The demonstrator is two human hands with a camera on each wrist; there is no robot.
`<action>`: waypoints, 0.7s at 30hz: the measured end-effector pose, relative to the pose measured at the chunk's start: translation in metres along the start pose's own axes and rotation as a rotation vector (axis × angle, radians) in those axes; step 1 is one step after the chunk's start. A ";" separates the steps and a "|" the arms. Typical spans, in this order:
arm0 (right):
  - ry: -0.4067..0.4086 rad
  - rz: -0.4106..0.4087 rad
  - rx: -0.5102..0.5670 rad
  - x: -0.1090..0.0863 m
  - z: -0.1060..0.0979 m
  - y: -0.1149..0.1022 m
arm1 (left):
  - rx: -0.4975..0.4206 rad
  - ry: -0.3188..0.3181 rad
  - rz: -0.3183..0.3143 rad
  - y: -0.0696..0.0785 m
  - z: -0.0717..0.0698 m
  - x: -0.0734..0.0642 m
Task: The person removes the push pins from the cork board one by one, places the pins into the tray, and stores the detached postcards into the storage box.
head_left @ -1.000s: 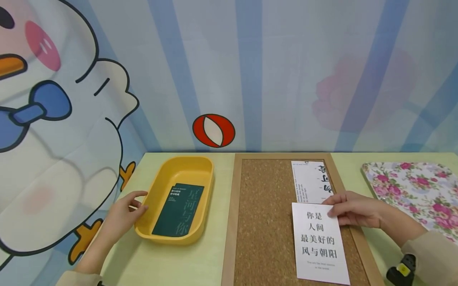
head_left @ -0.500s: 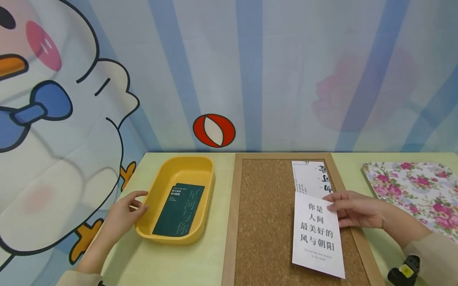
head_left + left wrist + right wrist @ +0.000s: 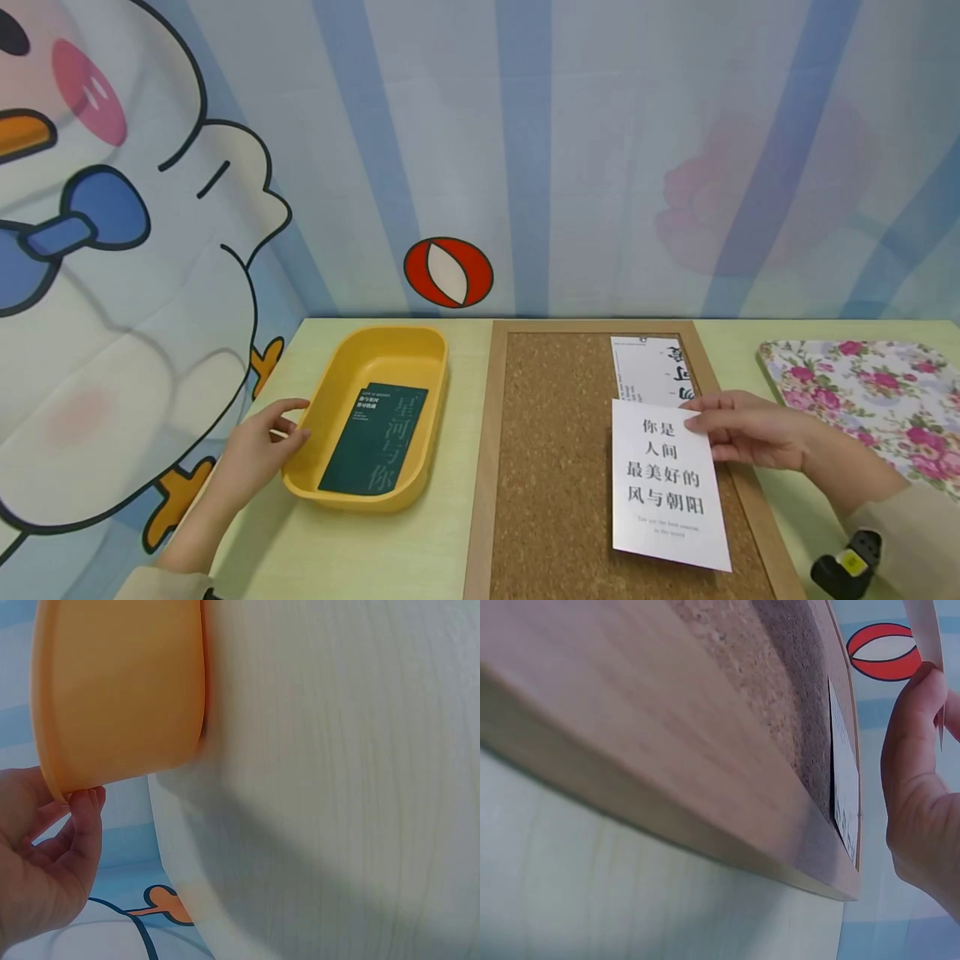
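My right hand (image 3: 757, 429) pinches a white card (image 3: 667, 487) by its upper right edge, thumb on top. Black Chinese characters are printed on the card, and it hovers over the corkboard (image 3: 558, 467). A second white printed card (image 3: 652, 371) lies at the board's upper right, its lower part hidden behind the held one. In the right wrist view the held card (image 3: 928, 630) appears edge-on, apart from the board. At the left, my left hand (image 3: 262, 446) grips the rim of a yellow plastic tray (image 3: 330, 500); thumb and fingers pinch that rim in the left wrist view. Dark green cards (image 3: 375, 442) lie inside.
The corkboard has a raised wooden frame (image 3: 480, 508). A floral tray (image 3: 885, 392) sits at the right, partly behind my right forearm. A cartoon-printed backdrop (image 3: 600, 167) rises behind the pale table (image 3: 457, 350) and along its left side.
My right hand has shifted the white card slightly up and away from me over the board, covering more of the lower card. The left hand and yellow tray look unmoved.
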State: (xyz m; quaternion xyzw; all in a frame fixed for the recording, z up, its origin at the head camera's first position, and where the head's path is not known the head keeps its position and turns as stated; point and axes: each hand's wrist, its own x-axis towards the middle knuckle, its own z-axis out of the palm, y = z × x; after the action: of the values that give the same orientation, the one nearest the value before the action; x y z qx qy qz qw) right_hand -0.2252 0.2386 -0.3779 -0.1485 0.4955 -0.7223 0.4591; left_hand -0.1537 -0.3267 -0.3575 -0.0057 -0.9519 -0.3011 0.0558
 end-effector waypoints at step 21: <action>0.122 -0.023 -0.062 0.010 0.010 -0.006 | 0.007 -0.024 -0.017 -0.001 0.000 0.002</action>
State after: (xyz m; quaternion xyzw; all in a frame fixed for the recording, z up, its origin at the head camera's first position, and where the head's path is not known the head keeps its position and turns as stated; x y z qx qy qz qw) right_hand -0.2273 0.2253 -0.3704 -0.1239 0.5432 -0.7194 0.4148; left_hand -0.1559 -0.3278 -0.3577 -0.0008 -0.9536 -0.2980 0.0420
